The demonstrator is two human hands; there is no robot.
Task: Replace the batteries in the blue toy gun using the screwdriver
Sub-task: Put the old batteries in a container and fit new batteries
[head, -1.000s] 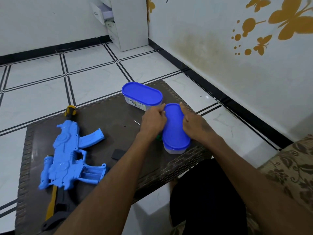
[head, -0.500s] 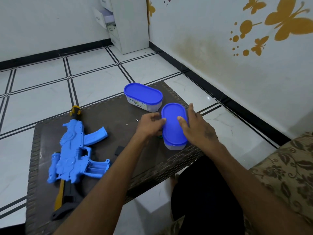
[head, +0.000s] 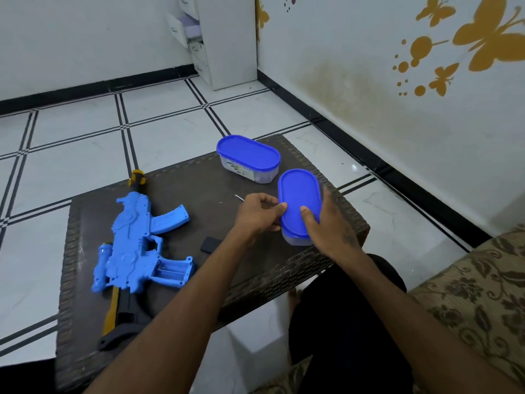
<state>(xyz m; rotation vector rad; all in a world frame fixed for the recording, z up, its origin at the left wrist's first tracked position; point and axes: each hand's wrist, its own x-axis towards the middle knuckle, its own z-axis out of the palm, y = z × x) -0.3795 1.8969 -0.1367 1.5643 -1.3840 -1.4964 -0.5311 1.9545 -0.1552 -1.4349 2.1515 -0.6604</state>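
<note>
While the blue toy gun (head: 133, 243) is lying along the left edge of the tabletop (head: 176, 186) with its battery bay (head: 172, 272) standing open, both hands are working the near lidded container (head: 299, 204) at the right edge. Left hand (head: 257, 213) is curling, thumb pressing the lid's left rim; right hand (head: 326, 223) is wrapping the far side, thumb lying on top. Second container (head: 247, 157) is sitting just behind, touching or nearly so. Small black cover (head: 210, 244) and a thin pin-like piece (head: 239, 197) are lying loose mid-table. Screwdriver handle (head: 137, 177) is showing past the muzzle. Risk, as judged: the lid popping suddenly could be tipping the container off the right edge or scattering contents; a sweeping wrist could be knocking the loose piece away.
</note>
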